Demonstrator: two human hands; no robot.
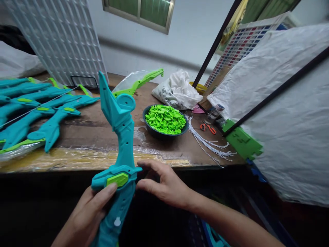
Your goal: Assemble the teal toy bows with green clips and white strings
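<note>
In the head view a teal plastic toy bow (125, 144) stands upright in front of the table, with a green hexagonal insert (118, 179) at its middle. My left hand (87, 209) grips the bow from the lower left, its thumb at the insert's lower edge. A green limb (144, 80) with clear plastic film juts out behind the bow's upper end. My right hand (167, 183) is at the bow's right edge, thumb and index finger apart. Its other fingers are partly hidden, and I see nothing held in it. The bow's lower end runs out of the frame.
Several teal toy bows (48, 120) lie at the left. A dark bowl (167, 136) full of small green pieces (166, 118) sits mid-table. Right of it are white cords (205, 144), orange-handled cutters (208, 128) and a white sack (180, 91). A dark pole (277, 91) slants across the right.
</note>
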